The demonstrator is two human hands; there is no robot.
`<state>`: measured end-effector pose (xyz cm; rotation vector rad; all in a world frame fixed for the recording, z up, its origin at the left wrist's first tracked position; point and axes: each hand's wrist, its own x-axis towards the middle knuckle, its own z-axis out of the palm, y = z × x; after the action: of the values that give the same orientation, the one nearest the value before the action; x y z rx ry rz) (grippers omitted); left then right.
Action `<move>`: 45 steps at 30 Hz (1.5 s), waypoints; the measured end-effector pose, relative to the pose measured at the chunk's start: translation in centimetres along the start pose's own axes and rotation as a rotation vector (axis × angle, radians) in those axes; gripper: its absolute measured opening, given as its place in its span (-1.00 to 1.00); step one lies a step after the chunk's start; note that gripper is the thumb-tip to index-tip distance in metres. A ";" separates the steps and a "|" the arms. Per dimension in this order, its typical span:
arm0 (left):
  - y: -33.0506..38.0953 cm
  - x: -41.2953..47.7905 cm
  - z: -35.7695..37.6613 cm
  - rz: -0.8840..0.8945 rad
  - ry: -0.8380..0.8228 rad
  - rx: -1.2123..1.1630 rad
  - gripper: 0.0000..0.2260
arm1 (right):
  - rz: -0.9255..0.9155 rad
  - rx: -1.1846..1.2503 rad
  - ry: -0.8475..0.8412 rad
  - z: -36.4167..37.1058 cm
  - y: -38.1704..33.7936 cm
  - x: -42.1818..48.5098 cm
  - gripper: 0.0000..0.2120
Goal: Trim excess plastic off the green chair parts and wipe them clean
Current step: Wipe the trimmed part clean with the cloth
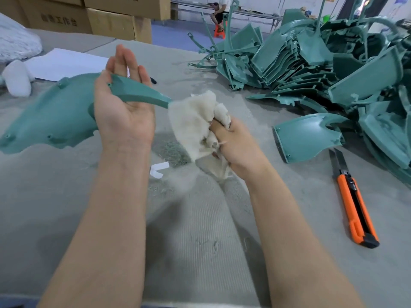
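Over the grey table my left hand lies palm up with the fingers nearly straight, and a green chair part rests across it. The part's broad end hangs out to the left and its narrow end points right. My right hand is closed tight around a bunched white cloth, which meets the narrow tip of the part.

Just right of that hand a second green part lies flat on the table. Beside it an orange utility knife lies with its blade end near the part. Behind them a big heap of green chair parts fills the table's right side, tumbled and stacked against each other.

A small white paper scrap sits below the cloth, between my forearms. A white sheet lies beyond my left hand, with a small black thing near my fingertips that I cannot make out. Cardboard boxes stand along the far left edge, and a pale fluffy bundle sits at the left border. Far back, a person is seated on an orange stool.
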<state>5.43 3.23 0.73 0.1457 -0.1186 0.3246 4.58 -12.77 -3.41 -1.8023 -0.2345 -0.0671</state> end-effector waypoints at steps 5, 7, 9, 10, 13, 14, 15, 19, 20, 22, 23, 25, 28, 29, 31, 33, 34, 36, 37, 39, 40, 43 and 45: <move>-0.4 -0.4 0.1 -0.022 -0.017 0.010 -0.77 | 0.349 0.577 0.230 -0.3 0.1 0.5 -0.72; -0.1 -0.3 0.0 -0.014 -0.004 -0.010 -0.77 | 0.368 0.603 0.335 -1.4 0.4 0.9 -0.67; 0.2 -0.2 0.0 0.000 0.005 -0.008 -0.77 | 0.318 0.533 0.327 -2.6 0.4 0.8 -0.66; 0.3 -0.1 0.0 0.005 0.005 -0.009 -0.77 | 0.293 0.504 0.240 -3.0 0.2 0.5 -0.65; 0.3 -0.2 0.1 0.018 -0.001 -0.008 -0.78 | 0.224 0.166 -0.110 -2.5 -0.2 -0.2 -0.77; 0.3 -0.2 0.0 0.020 -0.004 -0.010 -0.77 | 0.166 0.026 -0.152 -2.0 -0.4 -0.4 -0.88; 0.4 -0.2 0.0 0.022 -0.006 -0.019 -0.76 | 0.094 -0.046 -0.138 -1.4 -0.4 -0.3 -0.91; 0.8 0.2 -0.3 0.027 0.011 -0.099 -0.72 | -0.023 -0.060 0.052 0.1 -1.0 -0.3 -0.83; 0.8 0.2 -0.4 0.027 0.028 -0.106 -0.71 | -0.020 -0.055 0.094 0.4 -1.0 -0.3 -0.78; 0.4 0.1 -0.5 0.022 0.046 -0.094 -0.70 | 0.007 -0.003 0.162 0.8 -1.1 -0.4 -0.66; 0.2 0.1 -0.5 0.017 0.051 -0.084 -0.71 | 0.021 0.021 0.194 0.9 -1.1 -0.4 -0.62; 0.0 0.1 -0.5 0.007 0.059 -0.079 -0.71 | 0.022 0.058 0.225 1.0 -1.3 -0.4 -0.65; 0.6 0.4 -0.7 0.019 0.064 -0.112 -0.69 | -0.055 0.057 0.204 0.4 -1.5 -0.3 -0.94; 0.8 0.5 -0.7 0.026 0.071 -0.127 -0.69 | -0.081 0.001 0.222 0.2 -1.4 -0.2 -0.89; 1.0 0.6 -0.7 0.031 0.080 -0.142 -0.69 | -0.157 -0.140 0.302 0.2 -1.1 -0.1 -0.86; 0.7 0.6 -0.6 0.017 0.075 -0.158 -0.70 | -0.199 -0.217 0.378 0.5 -1.1 -0.1 -0.88; 0.5 0.5 -0.5 0.013 0.066 -0.165 -0.71 | -0.203 -0.218 0.392 0.6 -1.1 -0.1 -0.90; 0.2 0.3 -0.5 0.011 0.041 -0.184 -0.73 | -0.172 -0.146 0.376 0.7 -1.2 0.0 -0.88; 0.2 0.3 -0.5 0.009 0.032 -0.199 -0.75 | -0.148 -0.104 0.360 0.7 -1.4 0.0 -0.85; 0.2 0.3 -0.6 -0.002 0.030 -0.234 -0.75 | -0.143 -0.086 0.327 0.5 -1.5 0.0 -0.87; 0.3 0.3 -0.6 -0.008 0.031 -0.249 -0.74 | -0.173 -0.123 0.310 0.3 -1.4 -0.1 -0.89; 0.8 0.5 -0.7 -0.003 0.035 -0.246 -0.67 | -0.305 -0.333 0.247 -0.1 -1.4 -0.4 -0.87; 1.2 0.7 -0.6 0.005 0.034 -0.227 -0.64 | -0.335 -0.424 0.155 -0.6 -1.6 -0.6 -0.91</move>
<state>5.70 4.70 0.34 -0.0851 -0.1219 0.3166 3.70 -13.03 -1.90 -2.1483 -0.4343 -0.5263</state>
